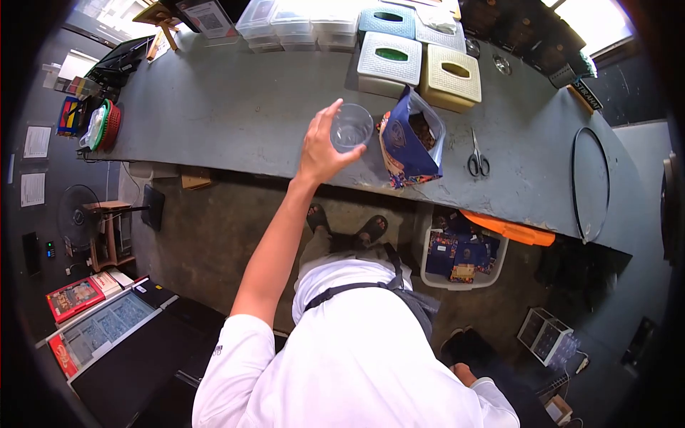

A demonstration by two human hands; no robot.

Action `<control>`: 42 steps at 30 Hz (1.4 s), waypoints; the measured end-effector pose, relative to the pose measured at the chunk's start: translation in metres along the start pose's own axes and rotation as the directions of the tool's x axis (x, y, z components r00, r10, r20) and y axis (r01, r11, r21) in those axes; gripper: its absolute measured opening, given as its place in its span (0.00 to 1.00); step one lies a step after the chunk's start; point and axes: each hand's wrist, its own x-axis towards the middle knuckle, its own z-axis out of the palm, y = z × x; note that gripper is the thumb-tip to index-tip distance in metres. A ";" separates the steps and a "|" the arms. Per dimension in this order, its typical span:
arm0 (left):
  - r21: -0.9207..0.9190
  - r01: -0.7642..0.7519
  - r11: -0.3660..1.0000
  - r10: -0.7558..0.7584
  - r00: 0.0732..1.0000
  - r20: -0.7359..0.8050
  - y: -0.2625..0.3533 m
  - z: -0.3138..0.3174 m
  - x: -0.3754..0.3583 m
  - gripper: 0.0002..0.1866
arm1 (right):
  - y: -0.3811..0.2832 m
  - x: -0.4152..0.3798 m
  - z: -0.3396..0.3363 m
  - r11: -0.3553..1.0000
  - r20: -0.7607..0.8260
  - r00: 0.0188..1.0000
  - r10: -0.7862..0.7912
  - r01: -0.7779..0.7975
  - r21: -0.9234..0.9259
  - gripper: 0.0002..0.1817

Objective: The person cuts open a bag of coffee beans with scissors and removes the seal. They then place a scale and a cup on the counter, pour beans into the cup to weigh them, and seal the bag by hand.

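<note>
My left hand (pixel 323 148) is closed around the rim and side of a clear plastic cup (pixel 352 126) at the front part of the grey counter (pixel 235 114). Just right of the cup stands an open dark blue patterned pouch (pixel 407 146), with brown contents showing inside. Black-handled scissors (pixel 477 158) lie farther right. At the lower right, a little skin shows beyond my right sleeve (pixel 494 405), but my right hand cannot be made out.
Tissue boxes (pixel 389 60) and clear plastic containers (pixel 296 25) line the counter's back. A thin black hoop (pixel 573 175) lies at its right. Below, a white bin (pixel 465 285) holds blue packets, beside an orange lid (pixel 510 228). Baskets (pixel 109 125) stand far left.
</note>
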 end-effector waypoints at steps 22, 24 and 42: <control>-0.210 -0.331 0.920 0.382 0.875 0.297 0.083 -0.001 0.042 0.17 | 0.103 0.137 -0.013 0.963 0.122 0.956 0.268 -0.261 -0.068 0.52; -0.230 -0.337 0.913 0.390 0.887 0.248 0.083 -0.004 0.039 0.14 | 0.110 0.130 -0.021 0.959 0.098 0.956 0.278 -0.270 -0.087 0.52; 0.050 -0.435 0.899 0.425 0.894 0.142 0.087 -0.017 0.008 0.08 | 0.131 0.108 -0.052 0.936 0.070 0.942 0.327 -0.313 -0.160 0.51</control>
